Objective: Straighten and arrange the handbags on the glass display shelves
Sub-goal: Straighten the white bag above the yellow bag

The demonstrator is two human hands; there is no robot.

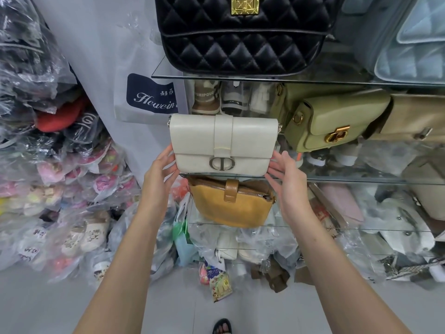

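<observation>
A white flap handbag (224, 143) with a silver clasp stands upright at the left end of the middle glass shelf (349, 180). My left hand (160, 168) touches its lower left side with straight fingers. My right hand (287, 175) is at its lower right corner, fingers straight. Right of it on the same shelf lie an olive green bag (337, 124) with a gold clasp and a beige bag (419, 116). A black quilted bag (243, 34) stands on the upper glass shelf (265, 79), with a pale blue bag (414, 44) to its right. A mustard yellow bag (232, 203) sits on the lower shelf.
Plastic-wrapped shoes and goods (53, 179) are heaped against the wall on the left. More wrapped items (361, 237) crowd the floor under the shelves. A navy-labelled white bag (149, 95) hangs left of the shelves. My sandalled foot (222, 326) stands on the grey floor.
</observation>
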